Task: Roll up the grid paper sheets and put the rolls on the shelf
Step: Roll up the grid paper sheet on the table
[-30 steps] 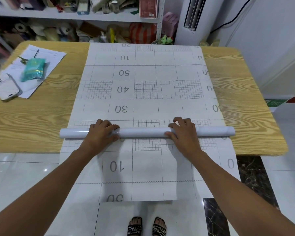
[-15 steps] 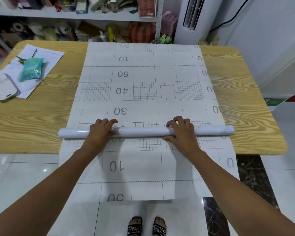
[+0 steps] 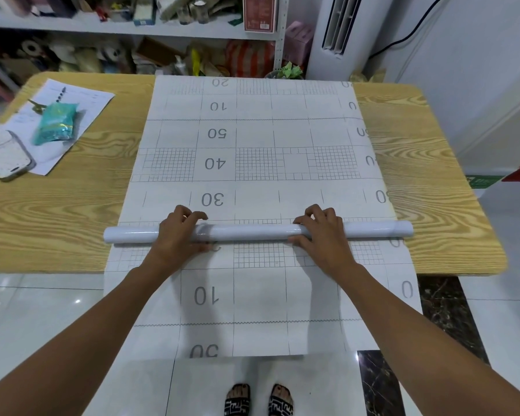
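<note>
A white grid paper sheet [image 3: 252,145] printed with numbers lies lengthwise across the wooden table [image 3: 57,211] and hangs over the near edge toward the floor. A glossy white roll [image 3: 249,231] lies crosswise on the sheet near the table's front edge. My left hand [image 3: 180,232] wraps over the roll left of its middle. My right hand [image 3: 321,232] wraps over it right of the middle, fingers curled over the top. The shelf [image 3: 126,28] stands behind the table, packed with goods.
At the table's left end lie loose papers [image 3: 81,100], a teal packet [image 3: 54,123] and a phone [image 3: 9,156]. A white air-conditioner column [image 3: 333,34] stands back right. My sandalled feet [image 3: 258,400] show on the tiled floor below.
The roll has crept slightly away from me along the sheet, with both hands staying on it. My fingers have shifted a little over its top.
</note>
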{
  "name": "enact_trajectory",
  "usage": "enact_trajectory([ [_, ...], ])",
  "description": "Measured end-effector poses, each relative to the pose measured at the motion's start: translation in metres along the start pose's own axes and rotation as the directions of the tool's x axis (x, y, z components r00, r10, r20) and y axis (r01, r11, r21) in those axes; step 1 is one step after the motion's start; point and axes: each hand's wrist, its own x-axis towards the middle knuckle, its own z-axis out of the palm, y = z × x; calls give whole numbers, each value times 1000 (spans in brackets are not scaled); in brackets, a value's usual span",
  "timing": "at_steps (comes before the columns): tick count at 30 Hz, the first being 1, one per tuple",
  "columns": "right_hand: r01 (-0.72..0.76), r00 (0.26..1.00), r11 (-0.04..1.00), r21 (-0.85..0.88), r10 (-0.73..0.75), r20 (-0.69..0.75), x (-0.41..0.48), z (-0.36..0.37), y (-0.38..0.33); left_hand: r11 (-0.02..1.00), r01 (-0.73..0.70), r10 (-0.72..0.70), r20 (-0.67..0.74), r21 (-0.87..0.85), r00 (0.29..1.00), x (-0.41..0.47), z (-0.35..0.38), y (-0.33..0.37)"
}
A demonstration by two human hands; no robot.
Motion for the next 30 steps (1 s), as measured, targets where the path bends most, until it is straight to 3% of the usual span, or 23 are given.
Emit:
enact_trajectory([
  [8,8,1000,999,-45,-7,27,1,0,-3,996,89,-89,-65,-5,994,3,3,0],
  [13,19,999,1000,-25,-18,48,-1,-1,-6,994,-15,28,-120,110,992,-2,4,-6],
  [18,39,999,999,18,-40,28,-2,-2,-9,990,-22,44,-158,140,986,-6,5,-7],
  [25,37,999,999,14,-37,-4,1,1,-4,992,-29,47,-149,123,988,-5,5,-5],
  [30,39,999,999,28,-40,14,0,0,-1,994,-22,29,-58,108,998,-3,6,-8],
])
